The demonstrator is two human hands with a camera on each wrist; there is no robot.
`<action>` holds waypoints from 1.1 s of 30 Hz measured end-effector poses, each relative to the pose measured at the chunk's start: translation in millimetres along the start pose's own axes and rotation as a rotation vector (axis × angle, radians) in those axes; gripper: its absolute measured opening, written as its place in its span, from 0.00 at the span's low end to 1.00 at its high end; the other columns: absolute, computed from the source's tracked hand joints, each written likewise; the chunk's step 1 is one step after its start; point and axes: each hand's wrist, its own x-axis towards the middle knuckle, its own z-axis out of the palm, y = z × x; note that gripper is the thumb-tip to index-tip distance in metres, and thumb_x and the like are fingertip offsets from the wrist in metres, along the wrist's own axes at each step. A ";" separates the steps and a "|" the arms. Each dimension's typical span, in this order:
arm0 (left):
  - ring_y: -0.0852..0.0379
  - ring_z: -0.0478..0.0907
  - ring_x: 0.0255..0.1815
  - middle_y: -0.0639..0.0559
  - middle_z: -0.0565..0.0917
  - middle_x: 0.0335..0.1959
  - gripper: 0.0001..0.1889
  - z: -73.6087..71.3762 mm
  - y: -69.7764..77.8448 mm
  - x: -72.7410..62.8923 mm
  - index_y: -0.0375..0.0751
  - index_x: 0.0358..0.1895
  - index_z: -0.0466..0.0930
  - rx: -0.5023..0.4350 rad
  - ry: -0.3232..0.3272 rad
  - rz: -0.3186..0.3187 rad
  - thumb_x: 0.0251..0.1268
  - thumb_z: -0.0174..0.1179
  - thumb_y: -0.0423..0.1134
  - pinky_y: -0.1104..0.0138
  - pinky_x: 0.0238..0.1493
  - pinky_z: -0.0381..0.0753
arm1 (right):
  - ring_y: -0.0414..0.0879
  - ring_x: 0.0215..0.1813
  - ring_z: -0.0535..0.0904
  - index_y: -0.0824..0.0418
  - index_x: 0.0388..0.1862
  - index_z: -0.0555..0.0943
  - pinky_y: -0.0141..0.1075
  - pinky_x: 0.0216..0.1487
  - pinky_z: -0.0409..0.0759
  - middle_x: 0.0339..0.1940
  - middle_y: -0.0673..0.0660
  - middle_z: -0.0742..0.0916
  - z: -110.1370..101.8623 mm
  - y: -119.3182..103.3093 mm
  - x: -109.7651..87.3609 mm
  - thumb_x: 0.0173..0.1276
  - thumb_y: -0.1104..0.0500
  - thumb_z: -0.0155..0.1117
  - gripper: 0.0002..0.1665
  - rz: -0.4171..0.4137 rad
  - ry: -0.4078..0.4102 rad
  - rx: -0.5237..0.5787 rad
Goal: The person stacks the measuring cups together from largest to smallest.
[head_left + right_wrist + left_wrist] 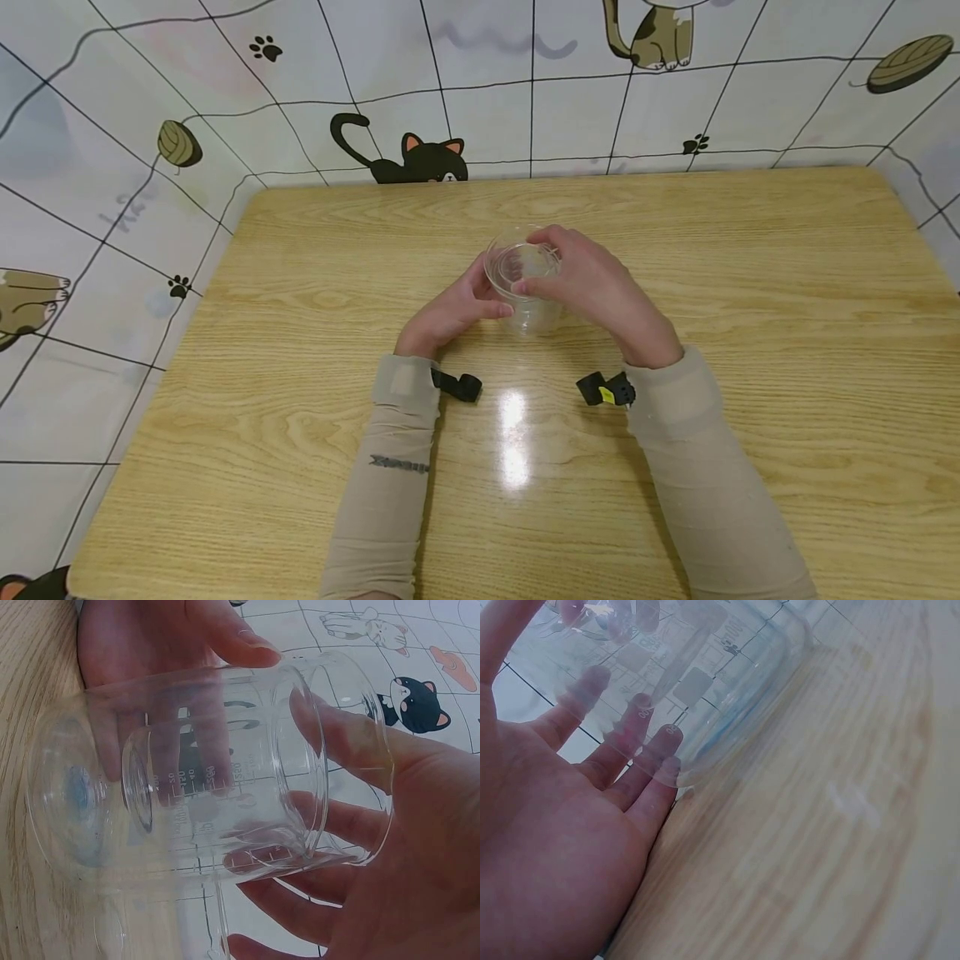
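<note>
A large clear beaker [67, 832] stands upright on the wooden table. Nested inside it is a smaller clear beaker [142, 787], its base above the bottom of the large one in the right wrist view. My left hand [457, 307] holds the large beaker from the left, thumb in front and fingers spread along its wall. From the right, my right hand [588, 271] reaches over the rim, thumb and fingers gripping the small beaker near its top. Printed volume marks show through the glass.
The wooden table [300, 375] extends around both hands. Behind and left of it, a white tiled-pattern wall covering [487, 125] carries cartoon cats and paw prints. Black straps with small cameras sit at both wrists, over beige sleeves [386, 500].
</note>
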 end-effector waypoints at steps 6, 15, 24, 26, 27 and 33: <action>0.57 0.53 0.67 0.51 0.57 0.66 0.41 0.6 0.2 0.3 0.51 0.68 0.46 -0.001 0.006 -0.007 0.52 0.59 0.28 0.65 0.64 0.53 | 0.50 0.59 0.66 0.51 0.62 0.65 0.51 0.52 0.66 0.59 0.53 0.72 -0.4 0.8 0.3 0.50 0.39 0.65 0.41 -0.002 -0.006 0.001; 0.58 0.54 0.66 0.50 0.58 0.66 0.40 0.2 -1.3 0.7 0.50 0.67 0.49 0.000 0.006 -0.002 0.52 0.60 0.28 0.65 0.64 0.53 | 0.51 0.60 0.65 0.52 0.62 0.65 0.51 0.54 0.65 0.60 0.54 0.71 -0.3 2.9 2.1 0.50 0.39 0.66 0.42 -0.017 -0.008 -0.006; 0.57 0.54 0.67 0.49 0.55 0.67 0.45 0.0 -0.6 0.3 0.45 0.70 0.41 -0.006 0.003 -0.015 0.52 0.60 0.28 0.65 0.64 0.53 | 0.52 0.60 0.65 0.53 0.62 0.65 0.52 0.54 0.65 0.60 0.55 0.71 -0.1 2.1 2.5 0.50 0.39 0.65 0.42 -0.009 -0.014 -0.009; 0.58 0.53 0.67 0.49 0.54 0.68 0.46 0.0 -0.4 0.2 0.45 0.70 0.39 -0.006 0.003 -0.018 0.52 0.60 0.28 0.65 0.64 0.53 | 0.52 0.60 0.65 0.53 0.62 0.65 0.52 0.54 0.65 0.60 0.55 0.71 0.0 2.1 2.6 0.50 0.39 0.65 0.42 -0.011 -0.011 -0.010; 0.58 0.53 0.67 0.48 0.54 0.68 0.46 0.0 -0.4 0.3 0.45 0.70 0.39 -0.008 0.003 -0.018 0.52 0.60 0.28 0.65 0.64 0.53 | 0.52 0.60 0.65 0.53 0.62 0.65 0.52 0.54 0.65 0.60 0.55 0.71 -0.1 2.1 2.6 0.50 0.39 0.66 0.42 -0.012 -0.010 -0.010; 0.59 0.54 0.66 0.48 0.55 0.67 0.43 0.1 -1.1 0.5 0.48 0.69 0.44 -0.014 0.011 -0.018 0.52 0.60 0.28 0.65 0.64 0.53 | 0.51 0.60 0.65 0.52 0.62 0.65 0.51 0.54 0.65 0.60 0.54 0.71 -0.5 1.6 2.1 0.50 0.39 0.66 0.42 -0.012 -0.006 -0.010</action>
